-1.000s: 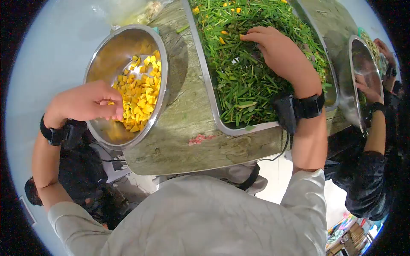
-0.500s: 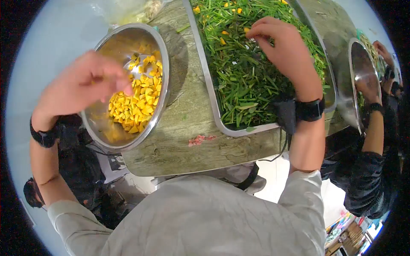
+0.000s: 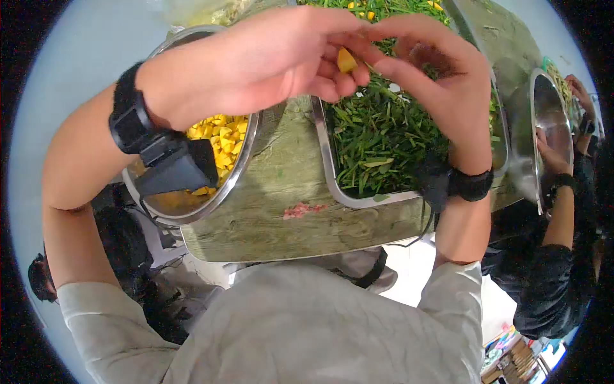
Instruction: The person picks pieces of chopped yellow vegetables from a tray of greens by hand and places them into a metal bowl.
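Observation:
My left hand (image 3: 275,61) reaches across over the metal tray (image 3: 325,144), palm turned up and fingers curled around a small yellow chunk (image 3: 346,61). Facing it, my right hand (image 3: 451,89) has its thumb and fingers drawn together at the left fingertips; whatever lies in that pinch is too small to make out. Under both hands the tray is full of chopped green stems and leaves (image 3: 377,144), with a few yellow pieces near its far end. A steel bowl (image 3: 246,163) of yellow chunks (image 3: 224,144) stands at left, partly hidden by my left forearm.
On the wooden-patterned table (image 3: 275,185), pink scraps (image 3: 303,210) lie near the front edge. A plastic bag (image 3: 204,11) sits at the back left. At right, a co-worker's hand (image 3: 551,157) is inside another steel bowl (image 3: 543,115).
My left hand has moved from over the bowl rightward to my right hand, and a yellow chunk now shows in its fingers. The right hand has shifted slightly and meets it.

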`<state>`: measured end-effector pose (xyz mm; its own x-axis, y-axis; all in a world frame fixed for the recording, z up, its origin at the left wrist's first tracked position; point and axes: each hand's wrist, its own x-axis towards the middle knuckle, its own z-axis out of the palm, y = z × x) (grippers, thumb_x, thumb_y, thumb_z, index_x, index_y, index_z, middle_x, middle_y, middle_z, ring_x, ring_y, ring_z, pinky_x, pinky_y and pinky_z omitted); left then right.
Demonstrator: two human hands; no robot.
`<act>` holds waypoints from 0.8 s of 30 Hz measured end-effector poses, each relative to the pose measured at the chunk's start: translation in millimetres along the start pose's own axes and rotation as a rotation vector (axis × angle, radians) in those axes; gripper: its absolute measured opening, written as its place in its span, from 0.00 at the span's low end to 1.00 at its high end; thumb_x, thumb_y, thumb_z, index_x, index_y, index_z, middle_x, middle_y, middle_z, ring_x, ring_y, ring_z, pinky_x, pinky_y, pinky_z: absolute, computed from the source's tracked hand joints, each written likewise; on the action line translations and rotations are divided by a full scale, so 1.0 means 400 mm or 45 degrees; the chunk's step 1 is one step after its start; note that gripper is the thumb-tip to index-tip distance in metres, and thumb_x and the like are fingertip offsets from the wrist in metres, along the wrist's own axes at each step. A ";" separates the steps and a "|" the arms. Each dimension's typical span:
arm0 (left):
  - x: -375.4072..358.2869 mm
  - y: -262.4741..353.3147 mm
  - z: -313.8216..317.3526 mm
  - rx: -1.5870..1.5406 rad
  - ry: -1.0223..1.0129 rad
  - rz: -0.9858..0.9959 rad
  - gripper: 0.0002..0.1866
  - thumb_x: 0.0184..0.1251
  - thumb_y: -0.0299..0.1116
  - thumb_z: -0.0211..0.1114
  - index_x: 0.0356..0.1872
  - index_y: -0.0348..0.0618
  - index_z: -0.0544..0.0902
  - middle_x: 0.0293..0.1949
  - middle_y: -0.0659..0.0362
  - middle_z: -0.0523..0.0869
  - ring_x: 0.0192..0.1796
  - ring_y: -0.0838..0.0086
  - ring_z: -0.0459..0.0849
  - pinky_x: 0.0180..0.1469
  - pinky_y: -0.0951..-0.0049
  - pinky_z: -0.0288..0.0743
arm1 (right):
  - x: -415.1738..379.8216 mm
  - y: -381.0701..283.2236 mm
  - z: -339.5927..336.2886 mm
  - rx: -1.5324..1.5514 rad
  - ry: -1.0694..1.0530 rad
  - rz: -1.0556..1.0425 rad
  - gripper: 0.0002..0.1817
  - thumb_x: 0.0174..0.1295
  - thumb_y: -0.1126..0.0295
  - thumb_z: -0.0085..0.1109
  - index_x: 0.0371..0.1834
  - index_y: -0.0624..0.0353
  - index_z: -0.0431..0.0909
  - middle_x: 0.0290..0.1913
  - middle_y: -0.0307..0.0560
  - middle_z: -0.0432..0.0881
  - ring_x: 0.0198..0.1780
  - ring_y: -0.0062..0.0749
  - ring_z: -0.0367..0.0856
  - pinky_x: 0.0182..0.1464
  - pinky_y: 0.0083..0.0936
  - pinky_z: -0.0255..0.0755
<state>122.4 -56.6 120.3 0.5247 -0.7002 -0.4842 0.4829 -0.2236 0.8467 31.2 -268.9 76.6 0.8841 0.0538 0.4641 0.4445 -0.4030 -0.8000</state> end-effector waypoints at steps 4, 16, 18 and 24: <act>-0.052 0.033 -0.153 0.156 -0.175 -0.017 0.21 0.87 0.49 0.55 0.46 0.41 0.84 0.33 0.64 0.85 0.26 0.86 0.76 0.24 0.84 0.67 | 0.015 0.017 0.012 -0.145 0.003 -0.022 0.11 0.67 0.76 0.68 0.52 0.60 0.89 0.53 0.48 0.91 0.54 0.43 0.87 0.58 0.33 0.79; -0.285 0.010 -0.280 0.352 0.199 -0.062 0.17 0.86 0.37 0.55 0.56 0.34 0.85 0.40 0.56 0.89 0.39 0.73 0.90 0.42 0.77 0.85 | -0.026 0.107 0.009 -0.729 -0.543 0.059 0.14 0.67 0.70 0.68 0.53 0.61 0.86 0.58 0.57 0.87 0.59 0.58 0.84 0.61 0.47 0.80; -0.303 -0.002 -0.308 0.469 0.183 -0.112 0.15 0.85 0.33 0.55 0.55 0.34 0.86 0.42 0.53 0.90 0.43 0.71 0.91 0.45 0.75 0.86 | -0.006 0.078 0.011 -0.775 -0.651 0.226 0.11 0.68 0.70 0.67 0.50 0.61 0.86 0.56 0.57 0.87 0.58 0.57 0.84 0.59 0.47 0.80; -0.334 -0.054 -0.347 0.575 0.202 -0.140 0.14 0.84 0.29 0.54 0.52 0.34 0.87 0.47 0.52 0.92 0.50 0.68 0.92 0.52 0.70 0.86 | -0.018 0.142 0.038 -0.750 -0.482 -0.206 0.18 0.68 0.73 0.66 0.61 0.58 0.84 0.65 0.52 0.83 0.67 0.53 0.80 0.68 0.43 0.76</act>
<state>139.4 135.9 136.0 0.6047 -0.5521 -0.5740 0.2072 -0.5869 0.7827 52.3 -278.4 22.3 0.8504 0.4246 0.3108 0.5172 -0.7834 -0.3447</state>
